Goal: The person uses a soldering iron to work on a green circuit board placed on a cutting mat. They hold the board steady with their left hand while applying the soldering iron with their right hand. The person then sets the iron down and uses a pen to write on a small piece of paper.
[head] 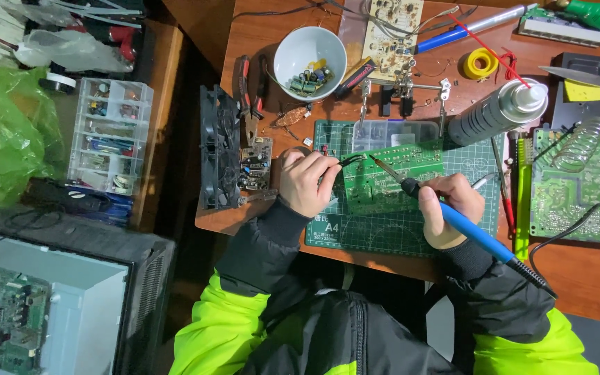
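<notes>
Bright yellow-green and black jacket sleeves [244, 326] fill the bottom of the view, reaching up to a wooden bench [592, 271]. On it lies a green cutting mat [383, 236], and on the mat rests a green circuit board [383, 177], tilted slightly. The right hand [449, 208] is closed around the blue handle of a soldering iron [470, 232], whose tip points up and left onto the board; its black cord trails off toward the lower right. The left hand [307, 182] sits at the board's left edge, fingers pinched on a thin dark wire [351, 160] that curves onto the board. Just above the board stands a clear plastic box [394, 132], and behind that a helping-hand clamp stand [404, 89]. A white bowl [310, 54] with small parts sits further back, with red-handled pliers [250, 90] to its left. To the right of the mat lie a grey spray can [498, 111] on its side, a coiled iron holder [581, 142] and a second green circuit board [578, 187]. Off the bench to the left sits a clear compartment organiser [109, 135].
</notes>
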